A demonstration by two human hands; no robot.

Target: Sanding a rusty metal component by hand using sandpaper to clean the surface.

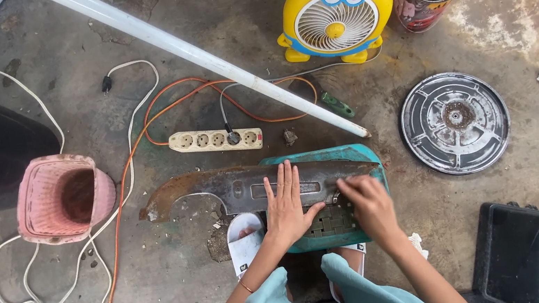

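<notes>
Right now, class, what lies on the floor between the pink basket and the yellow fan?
In the head view, the white power strip, orange cable and white pipe lie between pink basket and yellow fan.

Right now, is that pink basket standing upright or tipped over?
Upright: the pink basket rests on the floor, its open mouth facing up toward the camera, nothing visible inside.
</notes>
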